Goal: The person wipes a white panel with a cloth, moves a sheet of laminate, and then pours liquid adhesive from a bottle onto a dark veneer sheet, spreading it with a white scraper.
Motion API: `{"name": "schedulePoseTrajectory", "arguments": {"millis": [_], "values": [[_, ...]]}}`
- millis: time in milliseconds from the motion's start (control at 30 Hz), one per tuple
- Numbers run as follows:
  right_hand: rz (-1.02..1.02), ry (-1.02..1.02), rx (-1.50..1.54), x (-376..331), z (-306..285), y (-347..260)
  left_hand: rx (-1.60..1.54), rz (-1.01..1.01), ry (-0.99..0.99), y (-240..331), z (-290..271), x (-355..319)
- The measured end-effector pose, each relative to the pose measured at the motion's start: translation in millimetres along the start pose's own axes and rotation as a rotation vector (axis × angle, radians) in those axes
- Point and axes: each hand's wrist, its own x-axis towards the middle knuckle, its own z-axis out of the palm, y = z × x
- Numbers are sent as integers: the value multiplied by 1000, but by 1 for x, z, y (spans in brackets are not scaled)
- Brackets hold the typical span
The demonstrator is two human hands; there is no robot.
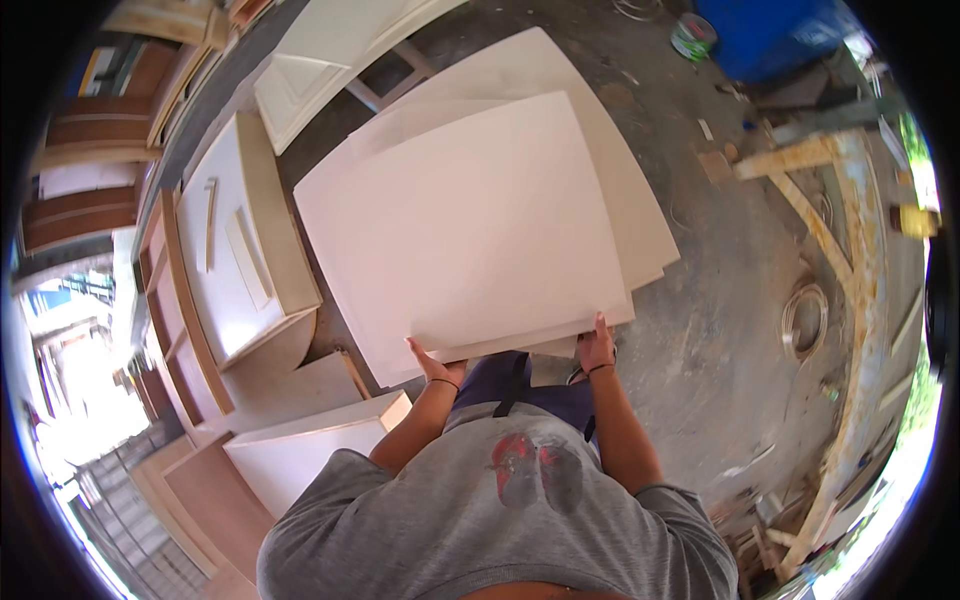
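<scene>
A large pale board (470, 230) lies in front of me, on top of several other boards (630, 190) that stick out at its far and right sides. My left hand (438, 366) grips the near edge left of the middle, thumb on top and fingers hidden beneath. Near the right corner, my right hand (597, 345) holds the same edge, thumb over the top face. Whether the fingers reach under only the top board or also one below it is hidden.
White cabinets (225, 240) and a white box-like unit (320, 440) stand to the left. A white panel (320, 75) is at the far left. On the right are a rusty frame (850, 230), a wire coil (805, 320), a tin can (693, 37) and a blue container (765, 35).
</scene>
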Motion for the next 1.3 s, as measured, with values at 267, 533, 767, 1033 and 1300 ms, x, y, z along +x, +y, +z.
{"name": "schedulePoseTrajectory", "arguments": {"millis": [267, 533, 767, 1033, 1300], "values": [[-30, 77, -79, 3, 14, -10, -73, -38, -60, -1, -11, 10], [-17, 139, -29, 0, 27, -2, -38, -12, -80, 14, -5, 16], [-1, 133, -51, 14, 46, 4, -15, 10, -33, 31, 12, 23], [169, 78, 106, 29, 21, -10, 86, -30, -150, 38, 0, 38], [342, 430, -202, 74, -27, 19, 200, -102, -2, 52, 0, 36]]}}
